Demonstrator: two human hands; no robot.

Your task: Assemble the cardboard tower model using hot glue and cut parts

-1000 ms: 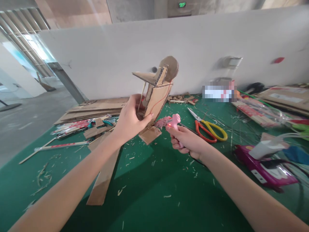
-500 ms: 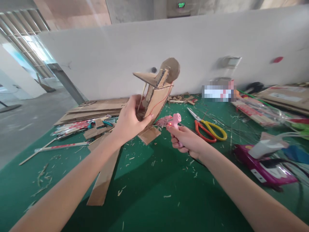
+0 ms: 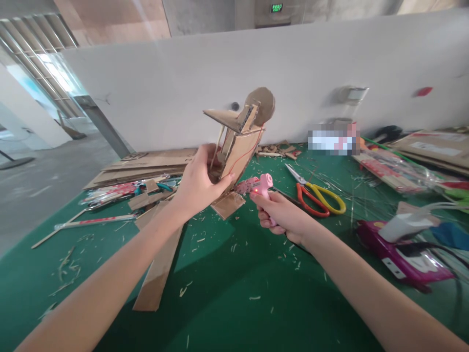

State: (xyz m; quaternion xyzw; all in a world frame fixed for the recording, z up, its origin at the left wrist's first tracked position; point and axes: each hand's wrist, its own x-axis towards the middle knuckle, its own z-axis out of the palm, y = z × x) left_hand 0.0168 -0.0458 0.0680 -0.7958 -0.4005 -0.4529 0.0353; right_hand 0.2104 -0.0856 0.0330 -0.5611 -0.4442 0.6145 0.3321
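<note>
R hand (image 3: 277, 213) grips a pink glue gun (image 3: 264, 183), its nozzle (image 3: 240, 187) nr the lower end of the cardboard model (image 3: 240, 154). L hand (image 3: 200, 182) is closed on that model, tilted over the green table (image 3: 227, 288); I can't tell if it touches. Prob. gluing that end; next move calls for steady L hold, clear of nozzle. Scissors (image 3: 321, 197) beyond, then pale wall (image 3: 164, 93).

Pale partition wall (image 3: 176, 88), grey floor (image 3: 44, 171), green-topped table (image 3: 256, 318), lit exit sign (image 3: 277, 8).

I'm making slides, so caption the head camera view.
At a green table, left hand grips a cardboard model while right hand holds a pink glue gun near its lower end.
</note>
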